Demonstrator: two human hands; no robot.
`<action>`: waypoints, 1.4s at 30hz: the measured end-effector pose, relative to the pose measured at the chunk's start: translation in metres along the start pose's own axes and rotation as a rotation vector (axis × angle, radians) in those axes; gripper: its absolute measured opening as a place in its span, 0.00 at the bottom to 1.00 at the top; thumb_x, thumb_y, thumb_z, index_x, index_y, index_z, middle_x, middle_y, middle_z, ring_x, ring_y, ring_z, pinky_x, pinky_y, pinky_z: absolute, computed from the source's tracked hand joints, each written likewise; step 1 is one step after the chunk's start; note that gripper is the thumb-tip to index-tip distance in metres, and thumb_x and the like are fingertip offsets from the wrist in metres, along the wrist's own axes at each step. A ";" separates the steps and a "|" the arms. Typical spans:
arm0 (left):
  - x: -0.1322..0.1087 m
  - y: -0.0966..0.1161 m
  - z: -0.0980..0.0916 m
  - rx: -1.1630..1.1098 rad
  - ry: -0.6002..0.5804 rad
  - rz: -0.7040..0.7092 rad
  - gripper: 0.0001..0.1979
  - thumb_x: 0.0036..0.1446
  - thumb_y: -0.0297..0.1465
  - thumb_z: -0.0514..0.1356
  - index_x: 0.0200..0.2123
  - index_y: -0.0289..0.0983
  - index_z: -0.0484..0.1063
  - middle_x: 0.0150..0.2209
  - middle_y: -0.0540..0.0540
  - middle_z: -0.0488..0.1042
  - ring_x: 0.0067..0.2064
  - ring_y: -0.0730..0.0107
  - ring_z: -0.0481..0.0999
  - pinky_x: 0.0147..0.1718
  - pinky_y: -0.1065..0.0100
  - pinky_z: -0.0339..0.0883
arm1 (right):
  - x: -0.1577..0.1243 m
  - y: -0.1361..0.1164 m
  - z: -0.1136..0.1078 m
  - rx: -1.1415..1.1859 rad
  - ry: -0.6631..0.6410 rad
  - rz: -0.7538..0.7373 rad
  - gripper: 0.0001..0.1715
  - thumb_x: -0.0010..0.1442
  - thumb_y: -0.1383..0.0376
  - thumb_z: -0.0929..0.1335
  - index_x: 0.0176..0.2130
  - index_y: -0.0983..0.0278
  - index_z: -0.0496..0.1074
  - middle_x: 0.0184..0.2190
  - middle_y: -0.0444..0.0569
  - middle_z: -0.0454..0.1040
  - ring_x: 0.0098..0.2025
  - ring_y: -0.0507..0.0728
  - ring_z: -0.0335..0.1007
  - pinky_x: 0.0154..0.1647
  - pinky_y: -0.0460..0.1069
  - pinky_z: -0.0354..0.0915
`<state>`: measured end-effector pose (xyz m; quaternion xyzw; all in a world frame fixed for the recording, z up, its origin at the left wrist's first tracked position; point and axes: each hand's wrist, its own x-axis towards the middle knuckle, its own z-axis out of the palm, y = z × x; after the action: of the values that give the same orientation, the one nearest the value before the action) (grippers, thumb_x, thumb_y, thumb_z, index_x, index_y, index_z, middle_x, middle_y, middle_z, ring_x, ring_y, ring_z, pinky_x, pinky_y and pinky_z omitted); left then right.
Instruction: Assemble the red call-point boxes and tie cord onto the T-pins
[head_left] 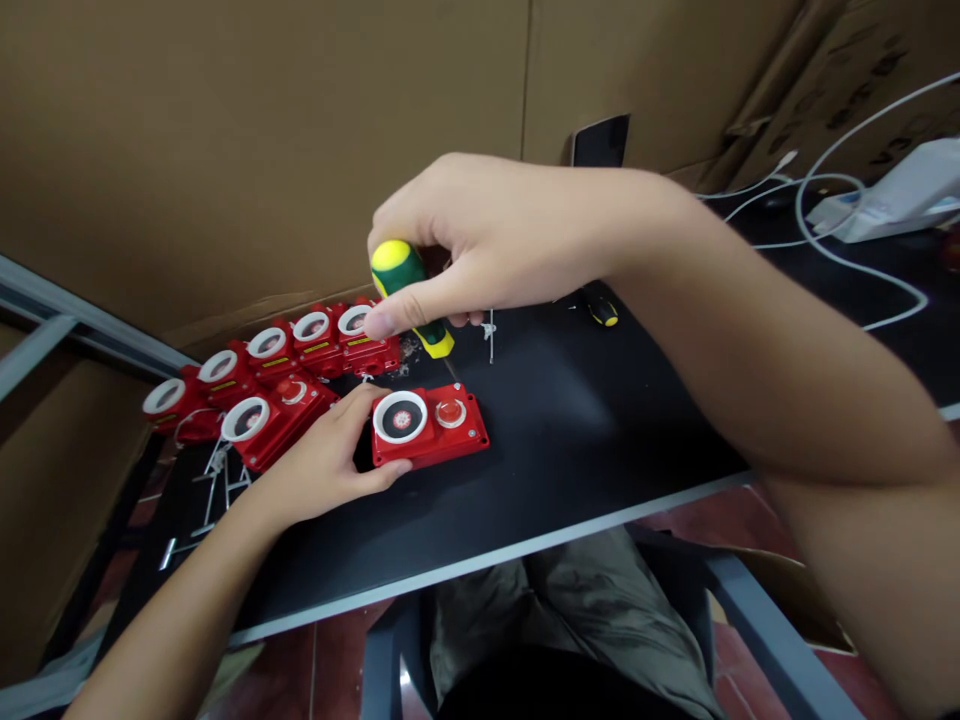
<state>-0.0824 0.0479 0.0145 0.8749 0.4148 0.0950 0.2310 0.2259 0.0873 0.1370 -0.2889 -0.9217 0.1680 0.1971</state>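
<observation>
On the black table, our left hand clasps a red sounder-beacon; our right hand grips a green-yellow screwdriver, tip by the beacon's far-right screw; screwing seems midway; similar units sit left, status unclear

Looks like a workshop, assembly-bench type. Shown by matching red-and-white units lined up at 9 o'clock, green-and-yellow screwdriver at 10, dark-and-yellow tool handle at 2, thin metal pieces at 8, cardboard sheeting at 12.
</observation>
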 end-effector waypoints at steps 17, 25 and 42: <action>0.001 0.002 -0.002 0.021 -0.010 -0.018 0.32 0.66 0.57 0.68 0.60 0.40 0.72 0.58 0.37 0.82 0.55 0.42 0.86 0.56 0.50 0.82 | 0.002 0.000 0.003 0.031 -0.127 0.091 0.20 0.74 0.49 0.78 0.44 0.63 0.80 0.37 0.48 0.83 0.35 0.54 0.74 0.39 0.50 0.62; 0.001 0.001 -0.001 0.000 -0.013 0.000 0.31 0.67 0.56 0.69 0.60 0.40 0.72 0.57 0.38 0.82 0.54 0.45 0.85 0.57 0.51 0.82 | -0.017 -0.008 -0.027 -0.268 -0.207 0.045 0.16 0.68 0.61 0.82 0.54 0.61 0.87 0.44 0.45 0.83 0.41 0.53 0.70 0.42 0.50 0.60; 0.001 0.001 -0.001 0.016 -0.009 0.001 0.30 0.67 0.55 0.69 0.60 0.40 0.72 0.56 0.38 0.81 0.53 0.45 0.85 0.58 0.51 0.82 | -0.019 -0.016 -0.018 -0.364 -0.092 0.178 0.15 0.71 0.53 0.77 0.53 0.56 0.82 0.41 0.47 0.80 0.36 0.56 0.67 0.38 0.54 0.54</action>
<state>-0.0818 0.0483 0.0160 0.8773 0.4142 0.0880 0.2260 0.2412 0.0663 0.1545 -0.3919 -0.9158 0.0285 0.0837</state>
